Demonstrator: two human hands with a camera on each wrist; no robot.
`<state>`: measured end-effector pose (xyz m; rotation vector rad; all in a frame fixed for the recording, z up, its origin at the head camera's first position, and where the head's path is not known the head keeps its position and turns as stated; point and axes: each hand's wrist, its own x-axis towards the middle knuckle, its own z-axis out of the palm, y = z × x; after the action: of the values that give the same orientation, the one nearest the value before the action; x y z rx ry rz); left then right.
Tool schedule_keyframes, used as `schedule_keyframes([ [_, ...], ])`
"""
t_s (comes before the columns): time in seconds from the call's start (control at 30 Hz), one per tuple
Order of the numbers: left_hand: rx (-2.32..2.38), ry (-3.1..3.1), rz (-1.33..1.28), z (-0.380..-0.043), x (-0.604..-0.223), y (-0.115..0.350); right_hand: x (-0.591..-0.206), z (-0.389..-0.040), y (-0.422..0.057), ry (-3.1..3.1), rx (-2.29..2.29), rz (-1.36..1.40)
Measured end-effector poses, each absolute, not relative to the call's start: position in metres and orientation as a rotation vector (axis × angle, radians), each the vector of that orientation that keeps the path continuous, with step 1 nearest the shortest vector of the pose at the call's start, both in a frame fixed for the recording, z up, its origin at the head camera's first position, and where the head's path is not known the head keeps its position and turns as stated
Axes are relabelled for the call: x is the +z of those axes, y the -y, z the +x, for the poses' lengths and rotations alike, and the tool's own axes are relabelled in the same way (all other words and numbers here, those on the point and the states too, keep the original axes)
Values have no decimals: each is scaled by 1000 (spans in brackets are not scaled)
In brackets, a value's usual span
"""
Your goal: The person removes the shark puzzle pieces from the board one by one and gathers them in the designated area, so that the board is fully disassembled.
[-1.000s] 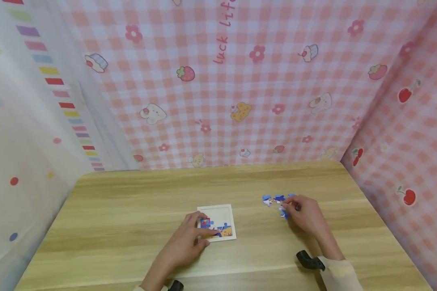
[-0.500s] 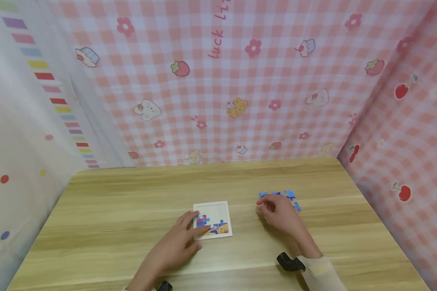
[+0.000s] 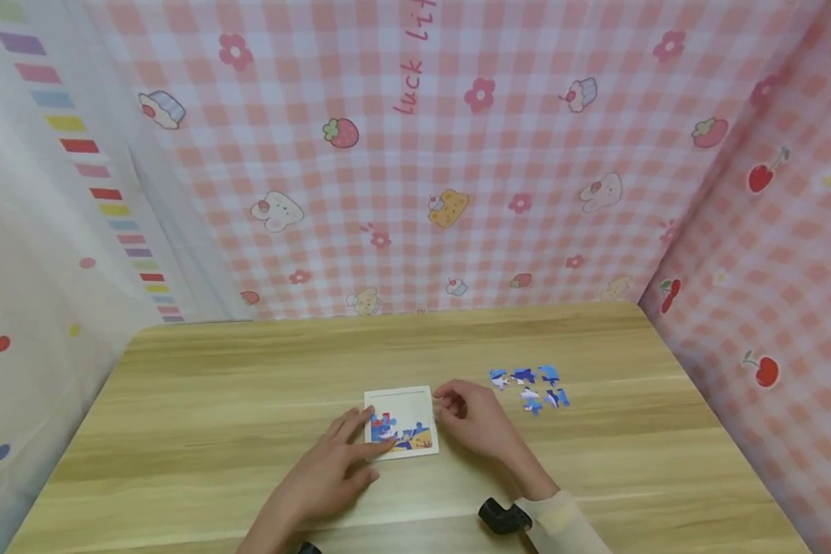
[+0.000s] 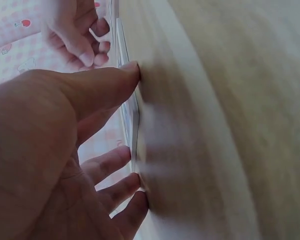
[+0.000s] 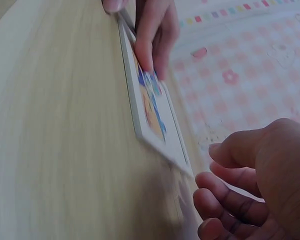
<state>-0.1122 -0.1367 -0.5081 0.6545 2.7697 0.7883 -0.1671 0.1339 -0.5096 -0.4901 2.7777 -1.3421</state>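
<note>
The right hand (image 3: 481, 422) has moved from the loose puzzle pieces (image 3: 524, 375) (now uncovered) to beside the white tray (image 3: 402, 404).

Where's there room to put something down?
The table is bare left of the left hand and behind the puzzle tray, up to the checked curtain. It's crowded where the tray, right hand and loose pieces are.

puzzle tray (image 3: 415, 453): partly hidden by left hand (image 3: 335, 462) | right hand (image 3: 478, 419): holding unclear (sleeve (image 3: 561, 523) cut off)
</note>
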Motion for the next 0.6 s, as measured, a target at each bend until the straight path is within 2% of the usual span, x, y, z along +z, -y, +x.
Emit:
schedule_keyframes([
  [0.6, 817, -2838, 699, -113, -515, 139, -513, -170, -81, -2710, -1270, -637],
])
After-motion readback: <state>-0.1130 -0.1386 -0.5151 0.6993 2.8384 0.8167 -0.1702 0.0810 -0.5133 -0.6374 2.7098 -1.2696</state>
